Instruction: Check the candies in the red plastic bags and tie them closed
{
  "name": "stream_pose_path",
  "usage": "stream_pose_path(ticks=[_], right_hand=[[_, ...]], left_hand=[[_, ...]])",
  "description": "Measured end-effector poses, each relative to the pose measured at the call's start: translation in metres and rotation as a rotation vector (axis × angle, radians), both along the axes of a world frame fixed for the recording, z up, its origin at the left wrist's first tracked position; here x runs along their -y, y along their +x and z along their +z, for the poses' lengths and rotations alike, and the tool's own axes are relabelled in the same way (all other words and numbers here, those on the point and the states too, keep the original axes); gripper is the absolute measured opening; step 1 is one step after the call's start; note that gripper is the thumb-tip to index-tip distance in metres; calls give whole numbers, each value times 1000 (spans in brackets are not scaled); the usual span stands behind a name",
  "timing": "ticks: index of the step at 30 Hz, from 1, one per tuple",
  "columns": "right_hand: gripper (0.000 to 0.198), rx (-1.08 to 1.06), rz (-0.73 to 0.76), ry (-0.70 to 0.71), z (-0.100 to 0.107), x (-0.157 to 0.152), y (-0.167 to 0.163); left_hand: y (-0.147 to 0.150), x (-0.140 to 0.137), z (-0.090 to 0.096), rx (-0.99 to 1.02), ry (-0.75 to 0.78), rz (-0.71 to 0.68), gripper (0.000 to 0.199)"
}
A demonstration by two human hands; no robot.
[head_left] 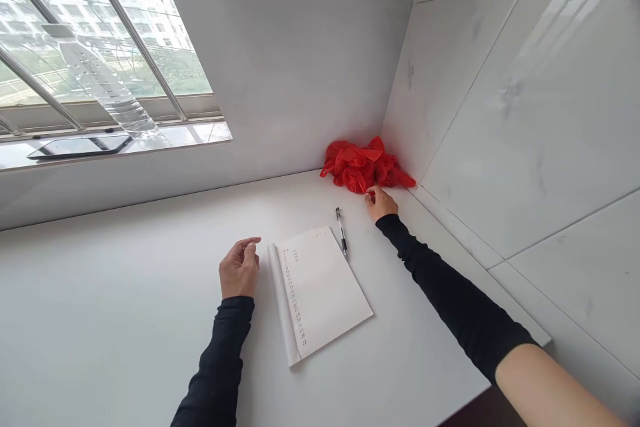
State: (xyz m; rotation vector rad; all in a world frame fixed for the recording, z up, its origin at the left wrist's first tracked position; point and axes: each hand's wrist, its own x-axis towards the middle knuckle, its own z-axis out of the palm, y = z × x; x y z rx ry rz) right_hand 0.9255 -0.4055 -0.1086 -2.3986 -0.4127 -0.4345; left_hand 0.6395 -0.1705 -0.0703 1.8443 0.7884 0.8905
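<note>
A crumpled bright red plastic bag (356, 167) lies in the far corner where the two walls meet. My right hand (382, 203) reaches to its front edge, fingertips pinched on a bit of the red film. My left hand (240, 270) is over the white table, left of an open notepad (330, 293), loosely curled with the index finger stretched out and nothing in it. The notepad has a column of handwritten numbers down its left side and its cover folded under. A black-and-clear pen (341, 232) lies by the pad's upper right edge.
The white table (125, 280) runs along the grey wall, with its front edge at lower right. Marbled tiles (540, 100) close off the right side. A clear water bottle (103, 83) and a dark flat tablet (80, 145) are on the barred window's sill.
</note>
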Motion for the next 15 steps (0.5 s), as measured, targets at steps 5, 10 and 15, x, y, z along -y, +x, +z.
stream_pose_path(ticks=[5, 10, 15], right_hand=[[18, 177, 16, 55, -3, 5, -6], [22, 273, 117, 80, -12, 7, -13], [12, 327, 162, 95, -24, 10, -15]], left_hand=[[0, 0, -3, -30, 2, -12, 21], [-2, 2, -2, -43, 13, -21, 29], [-5, 4, 0, -44, 22, -25, 30]])
